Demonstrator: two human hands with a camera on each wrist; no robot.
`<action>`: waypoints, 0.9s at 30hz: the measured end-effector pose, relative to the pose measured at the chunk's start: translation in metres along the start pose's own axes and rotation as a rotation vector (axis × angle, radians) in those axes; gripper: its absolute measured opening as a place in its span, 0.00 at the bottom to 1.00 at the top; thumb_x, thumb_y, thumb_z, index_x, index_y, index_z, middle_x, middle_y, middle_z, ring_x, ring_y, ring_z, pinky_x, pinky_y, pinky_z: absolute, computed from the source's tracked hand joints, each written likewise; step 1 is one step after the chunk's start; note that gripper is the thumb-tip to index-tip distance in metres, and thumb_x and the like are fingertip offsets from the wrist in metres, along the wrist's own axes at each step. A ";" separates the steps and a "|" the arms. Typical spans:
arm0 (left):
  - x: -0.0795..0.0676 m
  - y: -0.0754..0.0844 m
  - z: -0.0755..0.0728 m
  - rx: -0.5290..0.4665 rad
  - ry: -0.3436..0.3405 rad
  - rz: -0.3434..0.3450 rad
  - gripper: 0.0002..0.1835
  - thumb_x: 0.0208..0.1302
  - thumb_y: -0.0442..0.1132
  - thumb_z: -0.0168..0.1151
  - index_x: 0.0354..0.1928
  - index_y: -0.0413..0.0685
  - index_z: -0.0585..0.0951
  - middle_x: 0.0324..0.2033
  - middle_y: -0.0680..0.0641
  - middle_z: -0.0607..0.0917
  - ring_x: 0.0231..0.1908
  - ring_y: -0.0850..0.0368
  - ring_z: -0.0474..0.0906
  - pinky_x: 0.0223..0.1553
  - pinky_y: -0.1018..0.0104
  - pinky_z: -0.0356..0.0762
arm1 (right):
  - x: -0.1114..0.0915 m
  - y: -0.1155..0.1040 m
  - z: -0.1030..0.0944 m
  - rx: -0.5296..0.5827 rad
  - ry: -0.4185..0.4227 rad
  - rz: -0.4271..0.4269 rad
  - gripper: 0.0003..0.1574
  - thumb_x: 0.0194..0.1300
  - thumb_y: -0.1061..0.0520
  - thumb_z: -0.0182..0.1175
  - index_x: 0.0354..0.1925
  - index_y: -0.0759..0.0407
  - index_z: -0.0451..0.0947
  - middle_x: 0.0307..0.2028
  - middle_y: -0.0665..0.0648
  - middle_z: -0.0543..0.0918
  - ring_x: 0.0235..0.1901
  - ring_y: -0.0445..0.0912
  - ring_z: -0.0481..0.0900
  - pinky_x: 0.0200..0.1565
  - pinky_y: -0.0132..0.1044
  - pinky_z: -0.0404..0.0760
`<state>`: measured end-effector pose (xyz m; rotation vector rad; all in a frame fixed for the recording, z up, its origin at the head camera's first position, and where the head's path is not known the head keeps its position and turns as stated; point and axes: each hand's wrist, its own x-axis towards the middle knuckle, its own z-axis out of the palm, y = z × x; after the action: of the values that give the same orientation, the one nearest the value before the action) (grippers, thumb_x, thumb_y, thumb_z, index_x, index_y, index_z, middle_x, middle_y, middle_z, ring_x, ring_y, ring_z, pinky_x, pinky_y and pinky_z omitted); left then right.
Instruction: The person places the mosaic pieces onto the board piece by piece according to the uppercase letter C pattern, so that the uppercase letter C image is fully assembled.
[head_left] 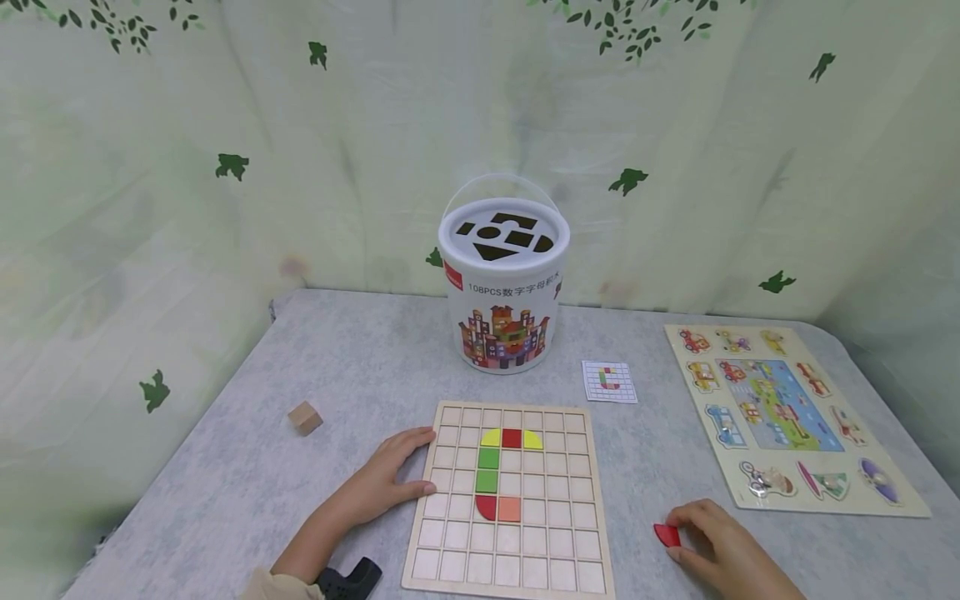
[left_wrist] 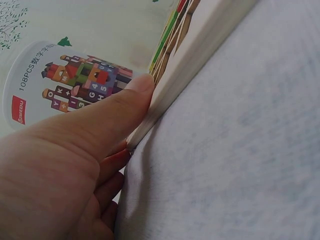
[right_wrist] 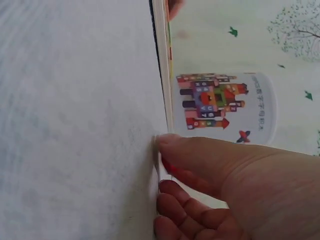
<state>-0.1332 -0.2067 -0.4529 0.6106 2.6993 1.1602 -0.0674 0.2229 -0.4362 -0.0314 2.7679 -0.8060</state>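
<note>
My left hand [head_left: 386, 479] rests at the left edge of a wooden grid board [head_left: 547, 533], its thumb and fingertips spread along the rim. Beyond the board's right side, my right hand [head_left: 716, 542] pinches a red quarter-round piece [head_left: 664, 535] low over the table. On the grid, a red square [head_left: 512, 438] sits between a yellow quarter-round [head_left: 491, 437] and another yellow quarter-round [head_left: 532, 439]. Below are two green squares [head_left: 487, 470], then a red quarter-round [head_left: 486, 507] beside a salmon square [head_left: 509, 510]. The right wrist view shows little of the pinched piece.
A white lidded bucket [head_left: 506, 292] with a handle stands behind the board. Right of it lies a small pattern card [head_left: 610, 382]. A picture puzzle board [head_left: 720, 467] covers the table's right side. A small wooden cube [head_left: 305, 418] lies at left, and a black object [head_left: 352, 581] is by my left wrist.
</note>
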 end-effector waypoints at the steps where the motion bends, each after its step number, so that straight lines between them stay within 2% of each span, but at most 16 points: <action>1: 0.000 0.000 0.000 0.002 0.001 0.001 0.40 0.51 0.58 0.62 0.64 0.48 0.62 0.63 0.46 0.61 0.63 0.45 0.51 0.59 0.44 0.51 | 0.000 -0.001 0.000 0.017 0.002 0.008 0.18 0.47 0.55 0.69 0.38 0.56 0.76 0.33 0.49 0.74 0.34 0.42 0.71 0.41 0.40 0.76; 4: -0.001 -0.001 0.000 0.008 0.004 0.000 0.41 0.51 0.58 0.61 0.64 0.48 0.62 0.63 0.46 0.61 0.63 0.45 0.51 0.59 0.44 0.51 | -0.001 -0.005 -0.001 0.084 0.014 0.021 0.18 0.49 0.57 0.68 0.40 0.57 0.75 0.29 0.48 0.75 0.30 0.41 0.72 0.35 0.34 0.76; 7: -0.001 -0.001 0.000 0.010 0.005 -0.003 0.41 0.51 0.58 0.61 0.64 0.49 0.62 0.63 0.46 0.61 0.63 0.45 0.51 0.59 0.45 0.51 | -0.003 -0.010 -0.003 0.165 0.001 -0.024 0.18 0.52 0.59 0.66 0.42 0.57 0.74 0.27 0.48 0.76 0.27 0.40 0.71 0.30 0.30 0.75; 14: -0.001 0.001 0.000 0.003 0.000 -0.015 0.40 0.51 0.58 0.62 0.64 0.49 0.63 0.63 0.46 0.62 0.63 0.45 0.51 0.59 0.45 0.51 | 0.000 -0.027 -0.007 0.418 -0.105 -0.319 0.19 0.58 0.56 0.61 0.47 0.62 0.72 0.36 0.52 0.77 0.31 0.40 0.73 0.35 0.30 0.76; 17: -0.001 0.002 -0.001 0.002 -0.002 -0.023 0.40 0.51 0.58 0.62 0.64 0.48 0.63 0.63 0.46 0.62 0.63 0.45 0.51 0.59 0.45 0.51 | 0.004 -0.039 -0.003 0.520 -0.180 -0.397 0.20 0.61 0.55 0.59 0.49 0.65 0.72 0.37 0.54 0.78 0.32 0.43 0.74 0.37 0.31 0.76; 21: -0.001 0.003 -0.001 0.005 -0.003 -0.028 0.41 0.51 0.57 0.63 0.64 0.48 0.63 0.63 0.46 0.62 0.64 0.45 0.51 0.60 0.45 0.51 | 0.011 -0.057 0.006 0.563 -0.252 -0.461 0.18 0.62 0.59 0.57 0.50 0.64 0.72 0.39 0.54 0.79 0.34 0.44 0.74 0.38 0.32 0.76; 27: -0.001 0.003 -0.001 0.013 -0.006 -0.025 0.41 0.51 0.58 0.62 0.64 0.48 0.63 0.63 0.46 0.62 0.63 0.46 0.51 0.60 0.46 0.52 | 0.020 -0.079 0.020 0.549 -0.301 -0.463 0.17 0.61 0.64 0.56 0.50 0.59 0.74 0.40 0.53 0.78 0.34 0.43 0.72 0.35 0.31 0.74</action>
<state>-0.1320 -0.2061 -0.4502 0.5797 2.7038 1.1346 -0.0859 0.1436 -0.4151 -0.6465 2.1961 -1.5069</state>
